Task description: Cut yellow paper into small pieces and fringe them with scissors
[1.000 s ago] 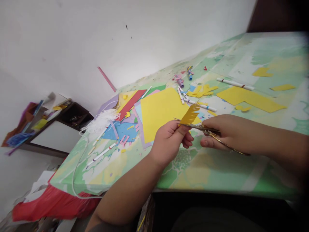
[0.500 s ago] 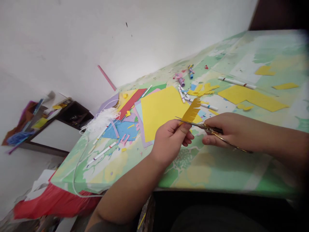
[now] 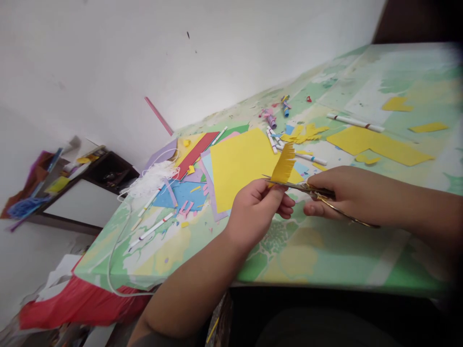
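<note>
My left hand [image 3: 257,210] pinches the lower end of a small yellow paper piece [image 3: 284,166] cut into a fringe along its top edge. It stands tilted above the table. My right hand [image 3: 334,190] is closed round the handles of gold-coloured scissors [image 3: 306,189]. Their blades reach left to the base of the fringed paper, right by my left fingertips. Both hands hover just above the green patterned table cover [image 3: 325,255].
A large yellow sheet [image 3: 240,164] lies on stacked coloured papers behind my hands. Rolled paper sticks [image 3: 356,123], yellow offcuts [image 3: 379,144] and white string [image 3: 154,176] litter the table. The white wall runs along the left edge. A dark side shelf [image 3: 104,176] stands lower left.
The fringed yellow piece has turned more upright in my left hand, and the scissors have stayed at its base. Both hands have shifted only slightly.
</note>
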`<state>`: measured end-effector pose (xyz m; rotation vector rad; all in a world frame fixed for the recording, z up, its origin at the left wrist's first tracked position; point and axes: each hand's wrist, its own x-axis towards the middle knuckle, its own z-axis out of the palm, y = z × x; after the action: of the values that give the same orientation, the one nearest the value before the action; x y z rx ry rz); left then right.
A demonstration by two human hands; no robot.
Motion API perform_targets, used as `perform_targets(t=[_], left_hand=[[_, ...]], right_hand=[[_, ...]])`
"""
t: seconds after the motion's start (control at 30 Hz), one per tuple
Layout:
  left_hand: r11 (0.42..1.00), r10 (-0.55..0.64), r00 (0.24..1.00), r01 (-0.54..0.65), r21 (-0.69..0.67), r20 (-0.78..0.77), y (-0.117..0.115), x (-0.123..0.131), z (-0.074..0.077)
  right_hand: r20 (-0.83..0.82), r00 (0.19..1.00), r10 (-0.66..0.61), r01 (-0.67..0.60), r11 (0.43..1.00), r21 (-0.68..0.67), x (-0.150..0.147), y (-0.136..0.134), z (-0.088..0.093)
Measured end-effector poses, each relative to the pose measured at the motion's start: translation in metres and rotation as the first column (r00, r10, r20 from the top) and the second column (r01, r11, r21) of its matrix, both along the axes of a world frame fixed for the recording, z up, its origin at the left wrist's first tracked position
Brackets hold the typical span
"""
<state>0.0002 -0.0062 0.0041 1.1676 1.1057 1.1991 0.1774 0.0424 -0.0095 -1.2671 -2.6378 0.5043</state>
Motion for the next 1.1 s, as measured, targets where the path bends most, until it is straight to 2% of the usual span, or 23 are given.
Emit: perform_targets(t=[0.6,0.83,1.1], left_hand=[[0.999,0.043,0.997,-0.044,-0.02,-0.056,-0.0023,-0.0004,0.0045],[1.0,-0.008,1.0,0.008,-0.021,0.019,-0.0001,-0.002,0.0022],[0.999,-0.005,0.999,0.003,-0.046,-0.04,0.0,-0.0031,0.0042]], right_hand=[[0.058,0.997,-0.053,0.043,0.986,0.161,-0.0019,-0.0015,0.0047],[0.025,0.998,-0.066,0.061,0.985,0.161,-0.0025,0.0011,0.0011],[0.004,1.0,-0.022,0.021,0.996,0.081,0.0019,-0.0028,0.0047]])
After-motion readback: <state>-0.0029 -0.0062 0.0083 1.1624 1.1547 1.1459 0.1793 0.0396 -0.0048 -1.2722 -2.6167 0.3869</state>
